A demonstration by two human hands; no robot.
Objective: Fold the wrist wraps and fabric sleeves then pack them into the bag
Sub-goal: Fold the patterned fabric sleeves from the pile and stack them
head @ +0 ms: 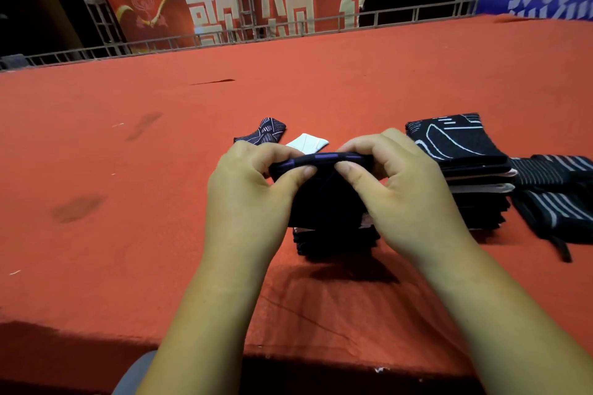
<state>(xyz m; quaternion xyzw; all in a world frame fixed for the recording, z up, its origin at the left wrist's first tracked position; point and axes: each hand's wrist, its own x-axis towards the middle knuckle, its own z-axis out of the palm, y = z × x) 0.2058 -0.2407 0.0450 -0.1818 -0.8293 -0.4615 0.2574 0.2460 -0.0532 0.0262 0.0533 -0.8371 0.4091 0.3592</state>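
Sleeve [324,160]: dark fabric, near black, with a purple band along its top edge. It is folded, and the fold runs along the top. The long axis lies left to right across the view, roughly level, and the rest of the fabric hangs below the fold, towards the person. It is held up off the bench [128,234], just above a pile [333,240].

Left grip [247,189]: clenched on the sleeve's left end, thumb [298,175] on the near face, fingers curled over the top edge.
Right grip [407,183]: clenched on the sleeve's right end in the same way, thumb [349,170] near, fingers over the far side. The two thumb tips sit near each other at the middle of the fold.

Pile: dark folded fabric stacked flat on the bench, partly hidden by the sleeve and both hands.

Right pile [455,141]: taller stack just beside the right grip. The top piece is black with thin white line markings.
Wraps [552,170]: black with pale stripes, lying on the bench against the right pile's far side. One strap end trails towards the near edge.

Patterned sleeve [266,131]: dark with pale lines, lying flat beyond the left grip.
White piece [306,142]: folded, beside the patterned sleeve, beyond the held sleeve.

Bench: covered in red fabric. A red banner [224,9] hangs behind it.
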